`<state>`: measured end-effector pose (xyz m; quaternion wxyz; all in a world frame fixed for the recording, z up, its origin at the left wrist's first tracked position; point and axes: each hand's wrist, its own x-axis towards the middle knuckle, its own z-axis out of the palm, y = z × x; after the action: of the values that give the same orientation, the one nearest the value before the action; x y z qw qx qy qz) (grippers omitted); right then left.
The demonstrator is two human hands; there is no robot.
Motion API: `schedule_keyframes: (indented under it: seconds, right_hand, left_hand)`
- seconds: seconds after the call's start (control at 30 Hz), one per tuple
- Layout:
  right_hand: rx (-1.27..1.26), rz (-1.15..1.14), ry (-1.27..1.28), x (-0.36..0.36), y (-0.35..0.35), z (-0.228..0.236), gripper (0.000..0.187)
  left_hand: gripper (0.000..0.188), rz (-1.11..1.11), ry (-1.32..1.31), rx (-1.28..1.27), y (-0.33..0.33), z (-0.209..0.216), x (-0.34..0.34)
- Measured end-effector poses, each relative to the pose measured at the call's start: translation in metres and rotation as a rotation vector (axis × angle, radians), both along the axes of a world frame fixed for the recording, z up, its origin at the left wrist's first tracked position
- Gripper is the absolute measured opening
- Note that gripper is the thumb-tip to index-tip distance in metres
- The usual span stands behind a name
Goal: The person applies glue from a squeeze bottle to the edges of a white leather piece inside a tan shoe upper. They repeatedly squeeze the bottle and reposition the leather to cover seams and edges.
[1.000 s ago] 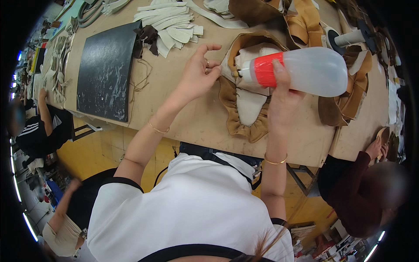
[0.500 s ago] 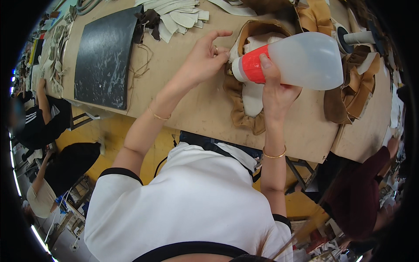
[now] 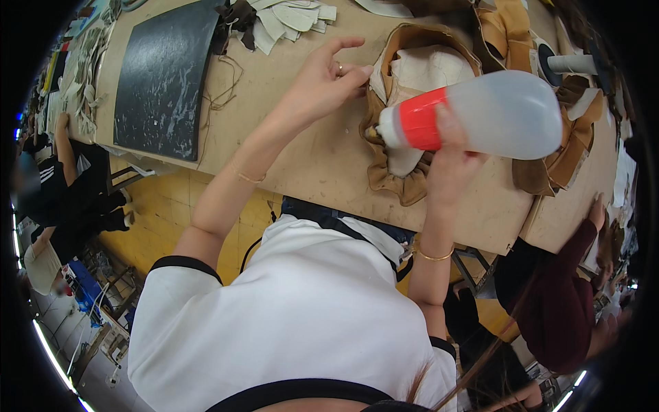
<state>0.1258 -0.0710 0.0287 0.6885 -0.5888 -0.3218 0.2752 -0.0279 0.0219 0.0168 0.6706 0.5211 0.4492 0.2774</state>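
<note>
My right hand (image 3: pixel 453 165) is wrapped round a translucent squeeze bottle (image 3: pixel 511 113) with a red band and a white cap. The bottle lies nearly level, its cap end pointing left and down over a brown leather piece (image 3: pixel 388 182). This piece looks like a shoe upper, with a gathered edge and a pale lining (image 3: pixel 429 69). Its left rim is pinched at the thumb of my left hand (image 3: pixel 329 82), whose index finger stretches out free above. The bottle hides the middle of the piece and the exact spot under its tip.
A dark board (image 3: pixel 165 82) lies on the table (image 3: pixel 274 144) to the left. Pale cut strips (image 3: pixel 292 17) sit at the back. More brown leather pieces (image 3: pixel 549 168) and a thread spool (image 3: pixel 573 64) lie to the right. Other people (image 3: pixel 556 309) are on both sides.
My right hand and the bottle have shifted right and a little nearer to me. The leather piece has moved slightly right, showing more of its lining. My left hand stays at its rim.
</note>
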Motion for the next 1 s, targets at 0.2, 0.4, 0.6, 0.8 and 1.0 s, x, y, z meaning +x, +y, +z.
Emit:
schedule_keyframes:
  seconds: [0.2, 0.4, 0.6, 0.8, 1.0]
  right_hand:
    - [0.046, -0.086, -0.007, 0.006, 0.012, 0.002, 0.027]
    - [0.058, 0.011, -0.127, 0.000, 0.009, -0.006, 0.031]
    - [0.003, 0.056, -0.106, -0.003, -0.002, -0.011, 0.033]
    - [0.011, 0.125, -0.023, -0.001, -0.005, -0.010, 0.032]
    - [-0.046, 0.116, 0.044, 0.002, -0.016, -0.005, 0.030]
  left_hand:
    - [0.046, -0.106, 0.081, -0.116, -0.036, 0.004, -0.016]
    - [0.045, -0.002, 0.012, -0.084, -0.043, -0.002, -0.012]
    - [0.043, -0.038, -0.012, -0.069, -0.037, 0.000, -0.005]
    - [0.041, -0.068, 0.046, 0.016, -0.034, -0.006, -0.001]
    - [0.040, 0.055, -0.103, -0.106, -0.019, -0.016, -0.001]
